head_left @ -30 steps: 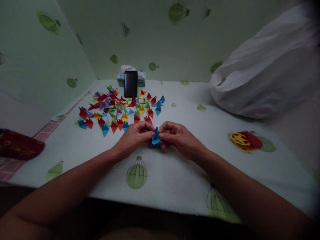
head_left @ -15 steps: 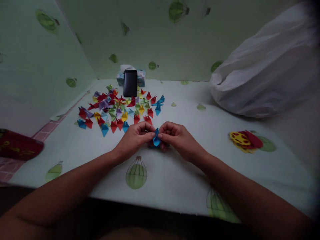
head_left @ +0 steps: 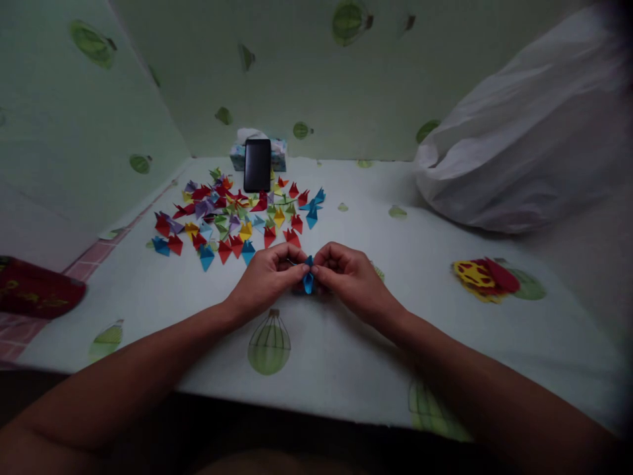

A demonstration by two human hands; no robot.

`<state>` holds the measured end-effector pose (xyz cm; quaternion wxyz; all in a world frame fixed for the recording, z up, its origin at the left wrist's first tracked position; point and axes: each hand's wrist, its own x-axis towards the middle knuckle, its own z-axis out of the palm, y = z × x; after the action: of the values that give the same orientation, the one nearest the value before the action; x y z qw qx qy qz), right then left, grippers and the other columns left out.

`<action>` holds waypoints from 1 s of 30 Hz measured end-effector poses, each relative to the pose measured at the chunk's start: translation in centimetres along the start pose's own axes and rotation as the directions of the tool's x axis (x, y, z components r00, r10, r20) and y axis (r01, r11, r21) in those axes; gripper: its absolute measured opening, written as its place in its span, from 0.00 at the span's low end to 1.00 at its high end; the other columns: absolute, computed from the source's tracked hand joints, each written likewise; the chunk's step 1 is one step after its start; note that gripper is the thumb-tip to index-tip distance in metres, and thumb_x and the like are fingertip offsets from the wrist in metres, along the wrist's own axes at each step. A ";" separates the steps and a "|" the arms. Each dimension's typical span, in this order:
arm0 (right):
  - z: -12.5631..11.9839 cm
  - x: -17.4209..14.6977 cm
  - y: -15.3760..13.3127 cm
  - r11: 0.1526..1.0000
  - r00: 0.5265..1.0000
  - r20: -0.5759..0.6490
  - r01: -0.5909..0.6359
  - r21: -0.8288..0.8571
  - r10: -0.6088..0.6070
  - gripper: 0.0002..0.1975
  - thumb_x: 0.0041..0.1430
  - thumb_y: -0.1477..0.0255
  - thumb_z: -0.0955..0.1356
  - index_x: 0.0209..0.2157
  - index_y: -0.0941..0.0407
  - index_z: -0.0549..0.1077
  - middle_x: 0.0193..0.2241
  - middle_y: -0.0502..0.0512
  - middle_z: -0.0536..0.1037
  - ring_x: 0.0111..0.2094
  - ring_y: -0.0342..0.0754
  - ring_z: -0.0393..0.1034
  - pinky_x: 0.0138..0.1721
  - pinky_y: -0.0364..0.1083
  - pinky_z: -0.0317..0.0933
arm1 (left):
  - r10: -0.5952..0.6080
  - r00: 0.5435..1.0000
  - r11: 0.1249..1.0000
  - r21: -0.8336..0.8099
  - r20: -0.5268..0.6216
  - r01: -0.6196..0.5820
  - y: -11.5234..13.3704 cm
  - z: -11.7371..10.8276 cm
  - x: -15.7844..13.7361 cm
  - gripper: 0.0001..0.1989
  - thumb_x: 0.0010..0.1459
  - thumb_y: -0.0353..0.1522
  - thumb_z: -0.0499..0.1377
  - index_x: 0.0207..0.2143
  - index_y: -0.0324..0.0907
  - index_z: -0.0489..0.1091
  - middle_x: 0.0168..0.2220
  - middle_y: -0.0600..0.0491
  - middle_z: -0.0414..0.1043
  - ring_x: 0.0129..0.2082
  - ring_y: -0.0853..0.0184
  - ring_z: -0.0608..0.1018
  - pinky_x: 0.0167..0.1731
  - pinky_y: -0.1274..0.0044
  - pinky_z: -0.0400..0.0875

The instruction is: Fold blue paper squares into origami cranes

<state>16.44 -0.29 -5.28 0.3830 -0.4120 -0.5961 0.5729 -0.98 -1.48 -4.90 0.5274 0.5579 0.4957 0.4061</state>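
Between my two hands, above the middle of the table, is a small folded blue paper piece, narrow and upright. My left hand pinches its left side between thumb and fingers. From the right, my right hand pinches it the same way, the thumbs almost meeting near its top. Just beyond my left hand spreads a pile of folded paper pieces in red, blue, yellow, green and purple, pointed like small origami birds. The fingers behind the blue paper are partly hidden.
A phone leans on a tissue box at the back. A large white plastic bag fills the right rear. Red and yellow cut-outs lie at the right. A dark red object sits at the left edge of the table.
The blue paper looks narrower now, its lower part pressed together or turned. Both hands stay almost in place, and my right hand has shifted very slightly.
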 end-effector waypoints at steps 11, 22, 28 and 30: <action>-0.2 -0.1 -0.3 0.998 0.998 0.044 -0.039 -0.045 0.041 0.07 0.53 0.68 0.68 0.26 0.55 0.67 0.19 0.46 0.71 0.19 0.41 0.66 0.22 0.42 0.59 | -0.015 0.999 0.997 -0.072 0.053 0.019 0.1 -0.2 0.1 0.10 0.51 0.35 0.67 0.33 0.38 0.73 0.28 0.56 0.75 0.25 0.73 0.75 0.28 0.80 0.71; -1.0 0.3 -0.3 0.939 0.989 0.117 0.123 -0.320 -0.090 0.09 0.57 0.68 0.66 0.26 0.56 0.69 0.20 0.48 0.70 0.23 0.43 0.62 0.26 0.43 0.54 | -0.121 0.980 0.991 -0.045 0.160 0.129 0.4 -0.8 0.6 0.09 0.47 0.34 0.68 0.29 0.38 0.74 0.24 0.56 0.74 0.22 0.74 0.73 0.25 0.81 0.68; -1.2 0.2 -0.5 0.876 0.969 0.179 0.231 -0.424 -0.169 0.11 0.57 0.71 0.65 0.22 0.56 0.67 0.19 0.46 0.65 0.23 0.41 0.56 0.26 0.43 0.50 | -0.180 0.948 0.984 0.032 0.264 0.178 0.3 -0.9 0.7 0.07 0.48 0.33 0.66 0.29 0.38 0.74 0.23 0.56 0.73 0.22 0.72 0.73 0.24 0.80 0.68; -1.2 0.1 -0.4 0.879 0.973 0.132 0.229 -0.418 -0.191 0.11 0.57 0.72 0.65 0.21 0.56 0.66 0.18 0.46 0.65 0.23 0.41 0.57 0.26 0.43 0.50 | -0.128 0.959 0.991 -0.011 0.255 0.135 0.2 -0.9 0.7 0.09 0.51 0.35 0.66 0.32 0.38 0.74 0.26 0.55 0.73 0.24 0.71 0.74 0.26 0.79 0.70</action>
<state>17.46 0.23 -4.78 0.3164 -0.3940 -0.7649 0.3995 -1.67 -0.62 -4.69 0.6200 0.5636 0.4545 0.3024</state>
